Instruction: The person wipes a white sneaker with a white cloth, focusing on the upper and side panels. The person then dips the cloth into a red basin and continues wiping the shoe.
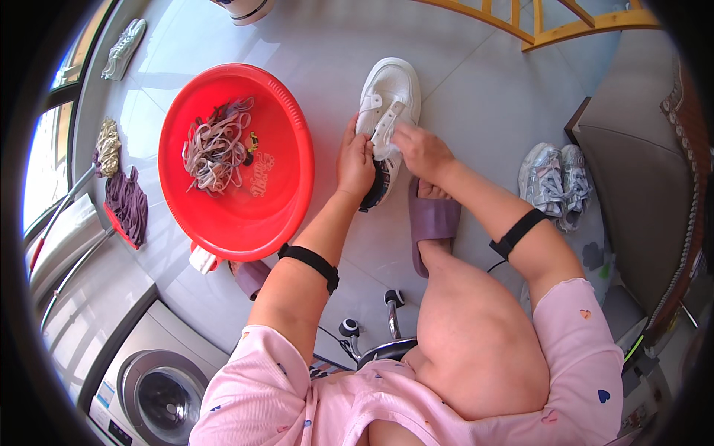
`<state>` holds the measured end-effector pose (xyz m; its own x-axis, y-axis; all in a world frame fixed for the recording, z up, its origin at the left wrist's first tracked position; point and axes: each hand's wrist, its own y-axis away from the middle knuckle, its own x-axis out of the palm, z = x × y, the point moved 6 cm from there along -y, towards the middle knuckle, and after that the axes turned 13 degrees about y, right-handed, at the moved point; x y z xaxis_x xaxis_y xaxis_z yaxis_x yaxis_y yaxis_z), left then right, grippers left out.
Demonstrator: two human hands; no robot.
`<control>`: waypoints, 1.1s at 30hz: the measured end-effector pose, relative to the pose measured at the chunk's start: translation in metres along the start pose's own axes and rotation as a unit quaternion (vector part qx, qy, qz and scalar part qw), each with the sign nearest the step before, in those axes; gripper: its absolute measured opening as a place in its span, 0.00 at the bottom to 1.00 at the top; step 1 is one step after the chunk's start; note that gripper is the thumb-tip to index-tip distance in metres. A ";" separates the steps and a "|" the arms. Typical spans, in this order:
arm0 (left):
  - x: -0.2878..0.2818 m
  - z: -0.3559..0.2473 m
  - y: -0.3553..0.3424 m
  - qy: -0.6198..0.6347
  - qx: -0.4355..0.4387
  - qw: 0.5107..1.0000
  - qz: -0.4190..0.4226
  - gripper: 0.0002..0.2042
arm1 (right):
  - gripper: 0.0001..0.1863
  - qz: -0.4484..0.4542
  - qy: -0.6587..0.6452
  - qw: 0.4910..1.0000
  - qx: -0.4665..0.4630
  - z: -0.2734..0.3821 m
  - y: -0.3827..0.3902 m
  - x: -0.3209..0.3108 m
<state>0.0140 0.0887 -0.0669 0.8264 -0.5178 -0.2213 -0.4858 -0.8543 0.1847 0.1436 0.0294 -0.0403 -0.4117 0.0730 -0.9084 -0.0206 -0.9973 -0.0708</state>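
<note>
A white sneaker (391, 83) is in front of me, toe pointing away, its eyelet flaps spread apart and its dark patterned lining showing at the heel. My left hand (355, 165) is closed on the sneaker's left side near the ankle opening. Over the right eyelet flap, my right hand (425, 152) has its fingers pinched together. Something whitish shows at those fingertips, too small to make out. To the left of the sneaker, a red plastic basin (290, 201) holds a tangled heap of greyish-pink shoelaces (216, 152).
Silvery sneakers (554, 182) stand at the right beside a brown padded piece of furniture (632, 163). Another pale shoe (123, 49) lies far left. Mops (128, 201) and a washing machine (160, 386) line the left side. A wooden frame (573, 30) stands at the far right.
</note>
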 end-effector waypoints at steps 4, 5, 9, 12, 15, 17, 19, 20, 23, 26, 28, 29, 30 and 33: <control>0.000 -0.001 0.001 -0.052 0.032 0.998 -0.003 0.05 | 0.09 -0.054 -0.011 0.998 0.023 -0.016 -0.014 0.002; 0.000 0.000 0.001 -0.050 0.033 0.998 -0.004 0.06 | 0.07 -0.065 -0.040 0.996 0.035 -0.018 -0.014 0.004; 0.001 0.003 -0.001 -0.014 0.033 0.999 -0.016 0.06 | 0.06 -0.059 -0.122 0.990 0.034 0.003 0.018 0.011; 0.000 0.005 -0.001 -0.030 0.018 0.999 -0.017 0.06 | 0.07 -0.038 -0.171 0.984 0.034 0.012 0.031 0.010; 0.000 0.003 -0.002 -0.038 0.024 0.999 -0.017 0.06 | 0.04 -0.054 -0.063 0.997 -0.008 0.004 0.014 0.003; 0.001 0.004 -0.001 -0.046 0.012 0.999 -0.014 0.06 | 0.05 -0.066 0.009 0.998 -0.020 -0.008 -0.006 0.002; 0.001 0.004 -0.001 -0.049 0.011 0.999 -0.012 0.06 | 0.09 -0.091 0.074 0.993 -0.018 -0.012 -0.015 0.000; 0.001 0.004 -0.001 -0.049 0.015 0.999 -0.011 0.06 | 0.07 -0.082 0.054 0.995 -0.019 -0.011 -0.016 0.001; 0.002 0.004 -0.002 -0.038 0.018 0.999 -0.014 0.06 | 0.03 -0.065 -0.015 0.997 0.045 0.000 0.001 0.003; 0.002 0.002 -0.003 -0.049 0.037 0.998 -0.016 0.06 | 0.03 -0.021 -0.075 0.996 0.034 0.012 0.014 0.007; 0.002 0.001 -0.003 -0.061 0.041 0.997 -0.016 0.06 | 0.03 -0.016 -0.051 0.998 -0.032 0.014 0.012 0.006; 0.002 0.001 -0.002 -0.063 0.034 0.997 -0.014 0.06 | 0.04 -0.048 0.000 0.997 -0.066 0.012 0.009 0.002; 0.003 0.001 -0.001 -0.063 0.032 0.997 -0.013 0.06 | 0.05 -0.067 0.020 0.996 -0.052 0.003 0.003 0.000; 0.003 -0.001 -0.001 -0.102 0.029 0.994 -0.015 0.06 | 0.10 -0.099 0.059 0.993 -0.022 -0.017 -0.006 -0.004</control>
<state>0.0172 0.0884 -0.0670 0.7687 -0.4847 -0.4172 -0.4817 -0.8680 0.1209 0.1609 0.0357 -0.0431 -0.2937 0.2705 -0.9168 -0.0492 -0.9621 -0.2681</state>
